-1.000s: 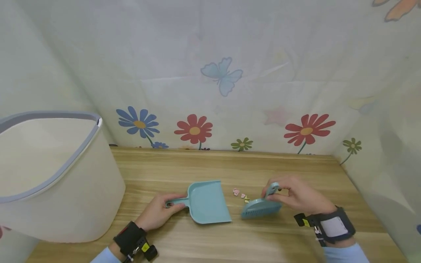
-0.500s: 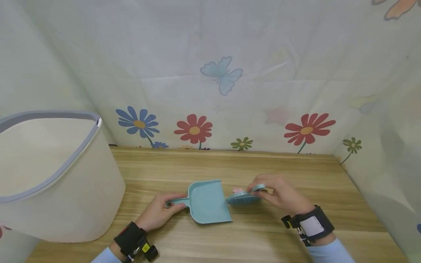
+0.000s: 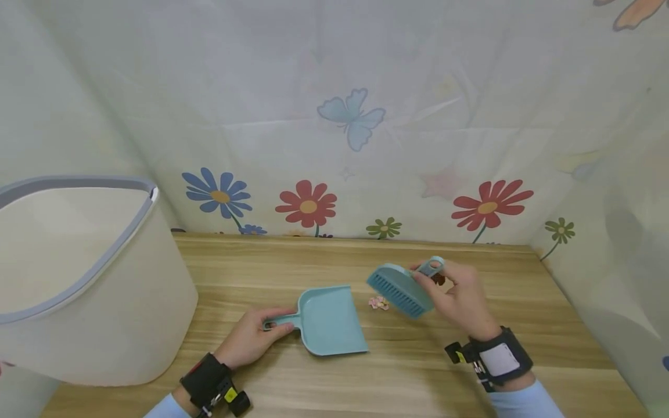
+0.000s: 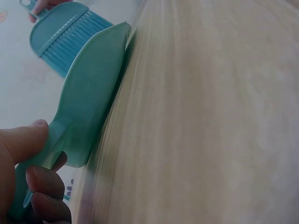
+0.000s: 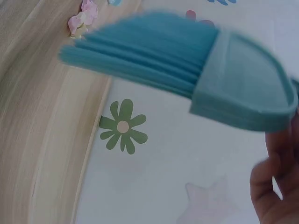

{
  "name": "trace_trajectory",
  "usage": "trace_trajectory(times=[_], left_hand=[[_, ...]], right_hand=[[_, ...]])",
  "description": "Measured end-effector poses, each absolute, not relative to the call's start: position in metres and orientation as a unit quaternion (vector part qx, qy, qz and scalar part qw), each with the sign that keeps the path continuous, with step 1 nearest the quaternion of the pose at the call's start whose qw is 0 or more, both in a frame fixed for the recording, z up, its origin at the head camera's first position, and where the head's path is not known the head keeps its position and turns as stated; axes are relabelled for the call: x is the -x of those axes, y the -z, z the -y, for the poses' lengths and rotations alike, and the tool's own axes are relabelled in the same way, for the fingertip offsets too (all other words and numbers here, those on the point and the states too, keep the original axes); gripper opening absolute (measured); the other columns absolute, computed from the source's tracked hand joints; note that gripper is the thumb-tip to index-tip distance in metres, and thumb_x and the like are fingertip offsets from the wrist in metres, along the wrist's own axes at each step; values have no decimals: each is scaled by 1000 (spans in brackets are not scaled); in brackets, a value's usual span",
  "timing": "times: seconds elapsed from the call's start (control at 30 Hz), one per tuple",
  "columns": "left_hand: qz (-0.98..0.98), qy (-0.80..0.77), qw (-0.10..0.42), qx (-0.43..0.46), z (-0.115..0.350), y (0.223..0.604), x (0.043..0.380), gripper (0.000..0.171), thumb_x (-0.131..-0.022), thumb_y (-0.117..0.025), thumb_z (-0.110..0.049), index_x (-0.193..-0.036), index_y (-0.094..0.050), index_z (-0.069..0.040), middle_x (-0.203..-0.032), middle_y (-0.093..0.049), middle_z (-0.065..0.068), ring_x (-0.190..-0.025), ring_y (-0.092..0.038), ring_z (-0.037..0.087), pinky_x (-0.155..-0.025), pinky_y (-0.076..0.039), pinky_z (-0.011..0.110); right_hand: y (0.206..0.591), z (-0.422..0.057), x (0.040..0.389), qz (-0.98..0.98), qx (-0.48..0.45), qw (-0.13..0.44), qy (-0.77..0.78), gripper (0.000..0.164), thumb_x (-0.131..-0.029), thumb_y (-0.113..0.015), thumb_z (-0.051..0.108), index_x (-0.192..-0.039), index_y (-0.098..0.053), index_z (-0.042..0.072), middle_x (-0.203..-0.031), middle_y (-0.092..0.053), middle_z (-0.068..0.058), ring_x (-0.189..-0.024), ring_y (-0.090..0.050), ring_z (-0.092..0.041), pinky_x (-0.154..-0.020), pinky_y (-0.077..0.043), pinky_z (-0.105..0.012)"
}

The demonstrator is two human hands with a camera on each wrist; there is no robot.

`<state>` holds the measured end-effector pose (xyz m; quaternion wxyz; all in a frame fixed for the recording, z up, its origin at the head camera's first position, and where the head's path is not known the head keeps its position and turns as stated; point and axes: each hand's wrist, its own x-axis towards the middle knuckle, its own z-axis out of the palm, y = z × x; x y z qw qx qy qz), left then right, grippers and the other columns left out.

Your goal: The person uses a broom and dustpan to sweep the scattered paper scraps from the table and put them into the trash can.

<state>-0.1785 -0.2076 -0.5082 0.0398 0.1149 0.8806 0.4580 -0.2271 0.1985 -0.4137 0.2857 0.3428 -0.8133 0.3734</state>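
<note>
My left hand [image 3: 254,339] grips the handle of a teal dustpan [image 3: 331,321], which lies on the table with its wide edge facing right. In the left wrist view the thumb and curled fingers wrap that dustpan's [image 4: 91,93] handle. My right hand [image 3: 460,296] holds a small teal hand brush [image 3: 399,287] by its handle, tilted, with the bristles [image 5: 140,51] raised off the table. Just right of the dustpan's edge lies a little cluster of crumpled pink and yellowish scraps [image 3: 378,303], partly below the brush. The scraps [image 5: 84,17] also show in the right wrist view.
A big cream bin [image 3: 104,290] with a grey-blue rim stands at the left. The wooden table [image 3: 292,261] ends at the back against a hanging sheet [image 3: 251,145] printed with flowers and a butterfly. Another stretch of sheet closes off the right side.
The right hand has swept the brush leftward over the scraps, then lifted it and tipped the bristles up. The scraps now lie closer together. The left hand and dustpan stay put.
</note>
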Motion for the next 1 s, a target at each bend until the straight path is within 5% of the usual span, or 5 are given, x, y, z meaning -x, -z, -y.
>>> trace_trajectory(times=[0.13,0.33,0.67,1.0], left_hand=[[-879,-462,39,-112,209,507,178,35,-97,-74,-35,-130,-73,-24,-130,-73,-3,-125,-66,19,-95,-53,26],[-879,-462,40,-111,208,507,178,37,-96,-75,-39,-130,-73,-25,-129,-73,-6,-120,-67,16,-90,-52,23],[-877,-463,48,-116,204,507,177,36,-96,-74,-41,-129,-73,-26,-128,-74,-4,-97,-66,8,-75,-50,21],[-878,-462,51,-115,203,504,177,36,-95,-75,-41,-129,-73,-28,-124,-74,-5,-64,-50,5,-58,-42,21]], right_hand=[[415,-191,227,834,-265,354,-329,15,-84,-82,-1,-97,-78,5,-77,-74,-3,-58,-54,-7,-52,-42,-15],[429,-180,228,862,-215,411,-205,10,-82,-83,6,-84,-75,2,-70,-73,-8,-57,-67,-17,-46,-48,-27],[449,-157,224,864,-228,403,-197,12,-81,-87,5,-87,-77,1,-73,-74,-9,-62,-71,-20,-52,-53,-37],[457,-130,210,865,-263,371,-212,23,-80,-89,8,-101,-80,2,-73,-68,-2,-56,-57,-7,-47,-40,-18]])
